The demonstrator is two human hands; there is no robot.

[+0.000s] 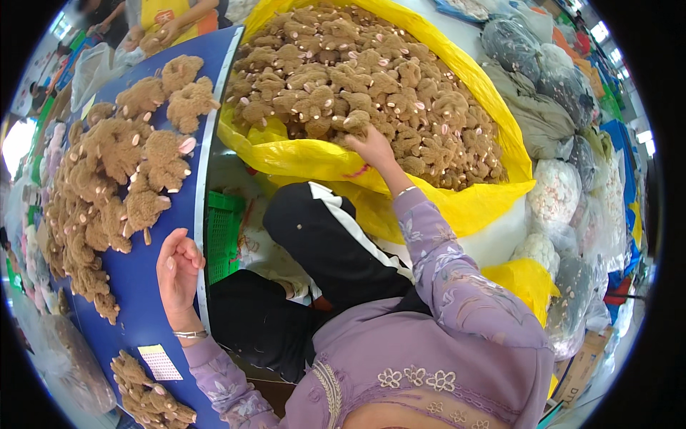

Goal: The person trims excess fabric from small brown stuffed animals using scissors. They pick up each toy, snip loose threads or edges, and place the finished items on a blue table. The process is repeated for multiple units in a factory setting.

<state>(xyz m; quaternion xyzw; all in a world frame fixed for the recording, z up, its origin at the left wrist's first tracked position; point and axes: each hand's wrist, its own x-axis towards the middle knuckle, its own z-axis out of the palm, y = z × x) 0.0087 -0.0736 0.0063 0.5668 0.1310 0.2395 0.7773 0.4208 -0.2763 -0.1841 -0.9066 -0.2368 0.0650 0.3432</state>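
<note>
The person's right hand [371,145] reaches out toward twelve o'clock into a big yellow plastic sack [471,204] heaped with brown plush toy animals [371,79]. Its fingers are curled down onto one brown plush toy [355,123] at the near edge of the heap; the hand covers part of it, so whether the fingers have closed fully round it cannot be told from this view. That toy lies at the sack's near rim, touching its neighbours in the pile.

The left hand [179,268] rests at about nine o'clock from the person's body, on the edge of a blue table [143,300]. Its fingers are loosely bent inward and hold nothing; a thin bangle [190,334] sits on the wrist. Just beyond it, toward eleven o'clock, a loose spread of the same brown plush animals [121,171] covers the table top, with a smaller clump [146,397] at the table's near end beside a small white card [159,362].

Between table and sack stands a green plastic crate [225,236]. At three o'clock, clear bags of pale stuffed goods [554,193] are stacked beside the sack. At the far end of the table, another person's hands [153,39] handle a brown toy.
</note>
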